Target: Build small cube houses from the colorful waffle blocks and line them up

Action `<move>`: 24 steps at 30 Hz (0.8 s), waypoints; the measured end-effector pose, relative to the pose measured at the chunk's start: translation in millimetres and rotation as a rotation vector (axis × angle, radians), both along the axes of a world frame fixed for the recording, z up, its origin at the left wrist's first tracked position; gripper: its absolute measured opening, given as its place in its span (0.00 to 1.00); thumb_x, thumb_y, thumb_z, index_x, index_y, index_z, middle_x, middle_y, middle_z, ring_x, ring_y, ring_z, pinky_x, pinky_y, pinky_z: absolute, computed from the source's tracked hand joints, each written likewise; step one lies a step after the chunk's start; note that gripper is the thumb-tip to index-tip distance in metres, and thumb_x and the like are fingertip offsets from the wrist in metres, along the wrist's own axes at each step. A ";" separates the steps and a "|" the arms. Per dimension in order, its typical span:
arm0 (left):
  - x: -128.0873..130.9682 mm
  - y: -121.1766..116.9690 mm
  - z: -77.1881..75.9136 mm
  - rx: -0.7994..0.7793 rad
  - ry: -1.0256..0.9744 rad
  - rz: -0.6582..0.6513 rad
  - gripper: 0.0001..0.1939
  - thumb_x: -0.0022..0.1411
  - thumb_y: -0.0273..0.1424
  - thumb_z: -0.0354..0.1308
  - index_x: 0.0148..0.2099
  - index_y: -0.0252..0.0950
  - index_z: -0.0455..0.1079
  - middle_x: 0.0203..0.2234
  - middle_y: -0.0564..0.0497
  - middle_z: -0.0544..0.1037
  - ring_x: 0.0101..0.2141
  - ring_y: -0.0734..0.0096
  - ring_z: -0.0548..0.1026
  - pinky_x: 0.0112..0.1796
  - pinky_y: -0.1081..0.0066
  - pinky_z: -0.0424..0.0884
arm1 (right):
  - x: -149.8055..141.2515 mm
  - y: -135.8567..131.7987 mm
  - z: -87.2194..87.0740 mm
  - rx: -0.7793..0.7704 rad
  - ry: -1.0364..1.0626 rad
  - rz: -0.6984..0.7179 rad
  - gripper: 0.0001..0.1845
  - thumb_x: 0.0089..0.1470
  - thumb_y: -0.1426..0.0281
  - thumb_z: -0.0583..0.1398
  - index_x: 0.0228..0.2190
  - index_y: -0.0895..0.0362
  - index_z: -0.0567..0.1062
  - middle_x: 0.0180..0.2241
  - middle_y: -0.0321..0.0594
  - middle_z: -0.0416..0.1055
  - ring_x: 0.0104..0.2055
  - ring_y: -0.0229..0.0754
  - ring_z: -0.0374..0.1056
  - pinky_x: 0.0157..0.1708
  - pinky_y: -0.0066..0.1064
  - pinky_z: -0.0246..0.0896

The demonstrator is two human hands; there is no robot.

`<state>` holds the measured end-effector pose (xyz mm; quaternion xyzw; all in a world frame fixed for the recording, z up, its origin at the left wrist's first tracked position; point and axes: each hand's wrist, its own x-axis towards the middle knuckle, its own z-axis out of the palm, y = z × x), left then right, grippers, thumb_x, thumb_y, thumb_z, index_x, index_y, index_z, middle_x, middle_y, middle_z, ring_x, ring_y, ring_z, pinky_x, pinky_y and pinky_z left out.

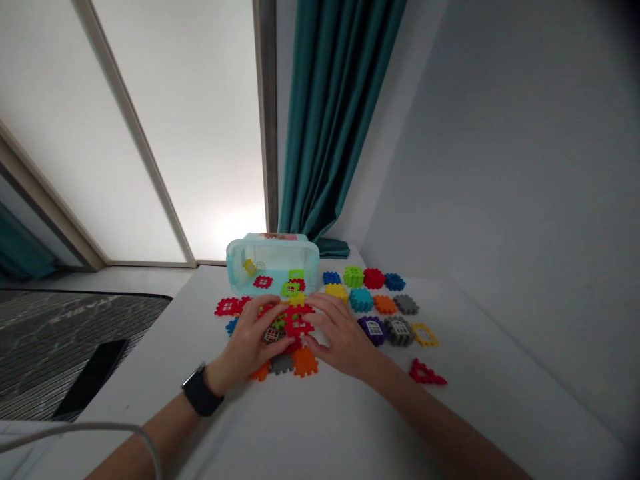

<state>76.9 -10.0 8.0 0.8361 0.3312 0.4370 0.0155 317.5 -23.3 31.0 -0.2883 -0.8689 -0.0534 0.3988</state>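
Observation:
Both my hands rest over a heap of coloured interlocking waffle blocks on a white surface. My left hand (pixel 251 342), with a black watch on the wrist, curls its fingers round a red lattice block (pixel 298 325) at the heap's middle. My right hand (pixel 340 333) lies beside it, fingers bent and pressing on the same red block from the right. Orange blocks (pixel 305 362) and a grey one (pixel 281 363) lie just under my hands. A pale blue clear plastic tub (pixel 273 263) lies on its side behind the heap, with a few blocks inside.
To the right lie sorted blocks: blue, green (pixel 353 276), red, yellow, teal, orange, grey, plus purple (pixel 373 329) and grey window pieces and a red triangle (pixel 427 373). A black phone (pixel 90 383) lies at the left. A teal curtain (pixel 333 120) hangs behind.

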 end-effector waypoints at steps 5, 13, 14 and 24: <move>21.0 7.5 7.9 0.005 0.034 -0.008 0.24 0.65 0.40 0.63 0.60 0.42 0.67 0.52 0.41 0.70 0.51 0.54 0.72 0.51 0.55 0.73 | 17.1 2.5 7.4 -0.027 -0.030 -0.050 0.18 0.57 0.75 0.60 0.50 0.52 0.71 0.53 0.48 0.72 0.61 0.52 0.64 0.60 0.53 0.63; 81.0 32.6 14.3 -0.075 -0.007 -0.043 0.23 0.63 0.37 0.63 0.59 0.40 0.67 0.51 0.42 0.72 0.52 0.53 0.72 0.52 0.54 0.72 | 64.7 16.2 10.5 -0.078 -0.049 -0.190 0.21 0.56 0.75 0.59 0.51 0.53 0.72 0.54 0.47 0.72 0.60 0.53 0.64 0.60 0.54 0.62; 88.6 35.0 15.2 -0.092 -0.020 -0.042 0.24 0.64 0.36 0.63 0.61 0.40 0.66 0.51 0.42 0.72 0.52 0.53 0.72 0.52 0.54 0.72 | 71.9 19.0 10.7 -0.082 -0.043 -0.207 0.20 0.56 0.75 0.59 0.51 0.53 0.72 0.54 0.47 0.72 0.60 0.53 0.64 0.60 0.54 0.61; 129.3 58.0 9.7 -0.151 0.049 -0.057 0.19 0.66 0.31 0.56 0.58 0.39 0.65 0.53 0.41 0.70 0.54 0.52 0.71 0.53 0.51 0.72 | 145.1 46.2 0.2 -0.097 0.014 -0.366 0.22 0.54 0.74 0.60 0.51 0.53 0.70 0.53 0.48 0.73 0.59 0.54 0.65 0.59 0.54 0.59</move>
